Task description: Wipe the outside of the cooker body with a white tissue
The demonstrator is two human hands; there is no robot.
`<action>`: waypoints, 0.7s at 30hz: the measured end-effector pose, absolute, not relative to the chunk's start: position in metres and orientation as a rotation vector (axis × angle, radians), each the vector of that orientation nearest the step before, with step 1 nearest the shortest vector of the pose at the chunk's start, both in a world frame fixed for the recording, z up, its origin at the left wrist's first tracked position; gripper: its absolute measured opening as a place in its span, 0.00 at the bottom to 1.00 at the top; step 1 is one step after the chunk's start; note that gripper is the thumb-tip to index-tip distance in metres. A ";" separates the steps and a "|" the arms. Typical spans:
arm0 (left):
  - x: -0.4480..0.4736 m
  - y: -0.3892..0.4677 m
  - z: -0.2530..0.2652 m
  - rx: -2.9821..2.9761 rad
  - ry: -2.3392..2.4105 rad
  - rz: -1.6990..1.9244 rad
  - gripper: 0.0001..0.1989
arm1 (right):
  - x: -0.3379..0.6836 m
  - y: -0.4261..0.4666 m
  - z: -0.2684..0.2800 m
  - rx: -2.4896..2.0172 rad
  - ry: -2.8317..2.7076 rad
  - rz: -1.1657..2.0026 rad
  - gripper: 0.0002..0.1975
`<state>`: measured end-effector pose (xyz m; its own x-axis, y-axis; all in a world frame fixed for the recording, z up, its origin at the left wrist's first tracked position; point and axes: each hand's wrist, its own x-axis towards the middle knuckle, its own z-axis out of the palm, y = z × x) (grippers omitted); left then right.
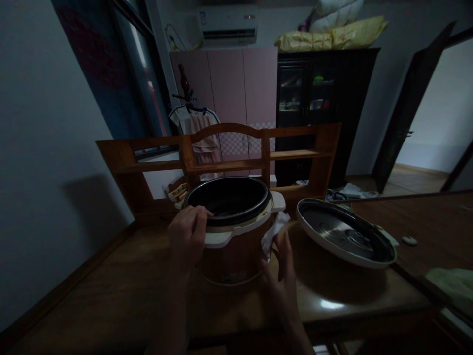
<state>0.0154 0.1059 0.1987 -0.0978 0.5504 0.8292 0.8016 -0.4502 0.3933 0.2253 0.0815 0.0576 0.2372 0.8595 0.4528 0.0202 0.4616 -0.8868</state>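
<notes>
Head view: the cooker [232,259] is standing upright and uncovered on the counter [121,276], at the centre of the frame, with the dark inner pot [229,197] sitting inside its body. Judging by its bulk, the unit is likely to be handling as a stiff, fairly heavy load; its white handles [219,239], at front left and at right, are offering the surest hold. The inner pot's rim is looking smooth and is probably giving a slippery grip.

The left hand [188,231] is clamping on the cooker's rim, left of centre; whether the pale collar [254,222] is also being gripped, the view cannot tell. The right hand [279,268], beside the body's right side, is pinching a white wad [274,235], either cloth or tissue, which is crumpling and is likely weighing very little. Both hands are working apart.

Right of centre, the lid [332,231] is lying with its metal underside facing up; its outer edge is presenting the likely hold. Behind the cooker, a wooden shelf unit [229,165] is spanning the middle of the frame. Farther back, a pink wardrobe [225,79] and a black cabinet [354,98] are filling the upper centre and upper right.
</notes>
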 end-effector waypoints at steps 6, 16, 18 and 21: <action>0.015 0.107 0.199 -1.936 -1.496 -1.540 0.18 | 0.230 0.083 0.067 -0.928 -1.312 0.527 0.22; 0.016 0.106 0.200 -1.937 -1.495 -1.546 0.18 | 0.215 0.099 0.084 -1.048 -1.306 0.191 0.24; 0.016 0.106 0.200 -1.933 -1.497 -1.546 0.18 | 0.210 0.099 0.084 -0.982 -1.254 0.204 0.23; 0.016 0.106 0.200 -1.944 -1.501 -1.544 0.18 | 0.208 0.101 0.083 -0.915 -1.224 0.235 0.20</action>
<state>0.0157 0.1060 0.1999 -0.0859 0.5566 0.8263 0.8101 -0.4438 0.3831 0.2079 0.1007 0.0831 0.3660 0.6091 0.7036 0.3047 0.6359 -0.7091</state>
